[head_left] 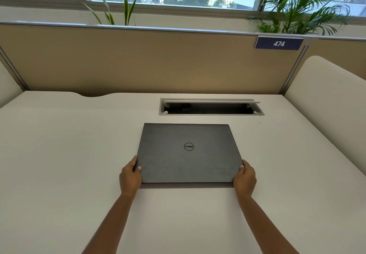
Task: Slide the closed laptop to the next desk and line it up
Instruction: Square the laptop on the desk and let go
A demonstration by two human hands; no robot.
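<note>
Seemingly mid-task: laptop [189, 152] lies closed and square on the desk [59, 144], left hand [129, 176] and right hand [245, 178] clasping its 7 and 5 o'clock corners; whether it has crossed desks is unclear.

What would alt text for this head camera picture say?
Two bare hands, left hand and right hand, grip the near corners of a closed dark laptop lying flat on a white desk. Beyond it are an open cable tray and a partition sign reading 474.

My fingers [135, 161] curled under the laptop [188, 154], mostly hidden. The bottom edge cut off my forearms. The cable box [211, 107] interior stayed too dark to read.
</note>
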